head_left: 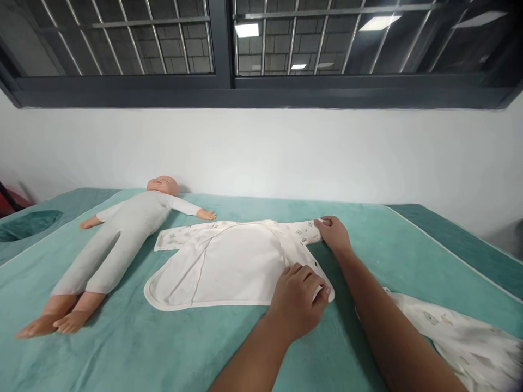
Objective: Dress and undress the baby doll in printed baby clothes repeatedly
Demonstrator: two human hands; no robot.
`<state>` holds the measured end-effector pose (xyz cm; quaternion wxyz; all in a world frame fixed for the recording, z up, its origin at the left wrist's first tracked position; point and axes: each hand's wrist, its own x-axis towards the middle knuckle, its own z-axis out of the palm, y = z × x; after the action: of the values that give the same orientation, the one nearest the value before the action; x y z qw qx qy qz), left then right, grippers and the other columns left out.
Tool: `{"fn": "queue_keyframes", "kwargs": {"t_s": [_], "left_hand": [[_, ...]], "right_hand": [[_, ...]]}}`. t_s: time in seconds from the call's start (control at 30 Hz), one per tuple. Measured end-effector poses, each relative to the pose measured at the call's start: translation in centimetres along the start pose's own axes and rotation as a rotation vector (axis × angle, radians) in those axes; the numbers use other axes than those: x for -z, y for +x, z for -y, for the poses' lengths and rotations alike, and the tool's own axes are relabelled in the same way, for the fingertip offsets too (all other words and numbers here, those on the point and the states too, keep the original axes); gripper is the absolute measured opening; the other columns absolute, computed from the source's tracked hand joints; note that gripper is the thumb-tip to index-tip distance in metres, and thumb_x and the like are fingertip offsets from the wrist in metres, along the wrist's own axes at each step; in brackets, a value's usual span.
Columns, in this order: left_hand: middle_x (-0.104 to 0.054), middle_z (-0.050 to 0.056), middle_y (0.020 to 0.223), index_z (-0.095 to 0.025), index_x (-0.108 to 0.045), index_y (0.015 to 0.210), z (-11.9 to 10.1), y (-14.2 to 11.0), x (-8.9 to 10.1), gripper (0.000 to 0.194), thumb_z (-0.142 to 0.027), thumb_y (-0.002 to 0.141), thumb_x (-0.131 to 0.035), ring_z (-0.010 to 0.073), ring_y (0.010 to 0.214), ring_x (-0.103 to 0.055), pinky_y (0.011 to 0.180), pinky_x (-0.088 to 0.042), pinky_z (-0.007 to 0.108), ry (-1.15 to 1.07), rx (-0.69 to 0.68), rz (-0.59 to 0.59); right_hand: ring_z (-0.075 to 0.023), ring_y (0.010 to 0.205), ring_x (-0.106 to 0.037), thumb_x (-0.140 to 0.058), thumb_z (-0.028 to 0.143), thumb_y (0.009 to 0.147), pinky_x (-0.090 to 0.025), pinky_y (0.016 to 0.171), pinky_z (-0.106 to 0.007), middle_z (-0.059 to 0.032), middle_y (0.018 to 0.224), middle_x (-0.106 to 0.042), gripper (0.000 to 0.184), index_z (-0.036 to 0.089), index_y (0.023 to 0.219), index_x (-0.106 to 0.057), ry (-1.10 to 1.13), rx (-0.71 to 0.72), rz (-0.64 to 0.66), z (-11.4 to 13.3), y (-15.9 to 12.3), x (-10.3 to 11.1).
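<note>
A white baby shirt (241,267) with small prints on its sleeves lies spread open, its inside facing up. My right hand (335,235) is closed on the cuff of the sleeve at the right. Nearer to me, my left hand (300,298) rests on the shirt's right front panel with curled fingers; a bit of white cloth shows between thumb and fingers. To the left, a baby doll (133,220) in a pale, tight suit lies on its back with arms spread, one hand close to the shirt's left sleeve.
A green cover (229,348) with darker side bands lies under everything. Another white printed garment (461,332) lies bunched at the lower right, partly behind my right forearm. Behind stand a white wall (286,155) and a dark-framed window (253,97) with bars.
</note>
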<state>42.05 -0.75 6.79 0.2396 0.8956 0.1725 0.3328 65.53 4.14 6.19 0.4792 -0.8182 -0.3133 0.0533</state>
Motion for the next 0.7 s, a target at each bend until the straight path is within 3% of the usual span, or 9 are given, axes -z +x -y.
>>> {"fn": "queue_keyframes", "kwargs": {"t_s": [0.13,0.27,0.37,0.47,0.7], "left_hand": [[-0.062,0.003,0.086,-0.021,-0.058,0.083,0.4,0.1,0.0,0.012,-0.02,0.089,-0.049,0.0183,0.087,-0.053,0.079,-0.043,0.034,-0.062,0.087,-0.107],[-0.059,0.006,0.104,-0.022,-0.058,0.096,1.5,0.3,-0.1,0.017,-0.016,0.09,-0.044,0.021,0.1,-0.052,0.085,-0.044,0.038,-0.117,0.339,-0.28],[-0.054,0.008,0.116,-0.023,-0.057,0.102,2.2,0.3,-0.4,0.02,-0.015,0.088,-0.044,0.0221,0.108,-0.05,0.089,-0.044,0.039,-0.163,0.43,-0.292],[-0.054,0.008,0.115,-0.023,-0.056,0.102,2.4,0.3,-0.5,0.021,-0.013,0.087,-0.044,0.0211,0.107,-0.05,0.089,-0.044,0.037,-0.206,0.443,-0.292],[-0.056,0.006,0.108,-0.022,-0.056,0.098,2.2,0.5,-0.1,0.02,-0.011,0.085,-0.045,0.0197,0.103,-0.05,0.087,-0.043,0.035,-0.228,0.474,-0.286]], "right_hand": [[-0.0193,0.072,-0.061,-0.061,0.047,0.073,-0.045,0.064,-0.028,-0.0038,0.077,-0.066,0.039,0.018,0.099,-0.06,0.042,-0.006,0.01,0.0,0.4,0.4],[-0.0184,0.066,-0.059,-0.067,0.045,0.066,-0.044,0.06,-0.028,-0.0027,0.072,-0.064,0.038,0.017,0.092,-0.064,0.065,0.016,0.041,-0.4,1.3,0.8],[-0.0159,0.07,-0.058,-0.06,0.044,0.072,-0.045,0.062,-0.026,-0.0022,0.081,-0.062,0.043,0.018,0.107,-0.062,0.126,0.1,0.019,-0.5,1.9,1.0],[-0.0146,0.073,-0.057,-0.053,0.04,0.076,-0.045,0.065,-0.026,-0.0032,0.092,-0.059,0.047,0.018,0.117,-0.057,0.138,0.15,-0.037,-0.3,2.1,1.2],[-0.0186,0.077,-0.054,-0.055,0.038,0.074,-0.042,0.076,-0.032,-0.0031,0.086,-0.059,0.036,0.019,0.104,-0.061,-0.037,0.178,-0.074,-0.3,1.6,0.8]]}}
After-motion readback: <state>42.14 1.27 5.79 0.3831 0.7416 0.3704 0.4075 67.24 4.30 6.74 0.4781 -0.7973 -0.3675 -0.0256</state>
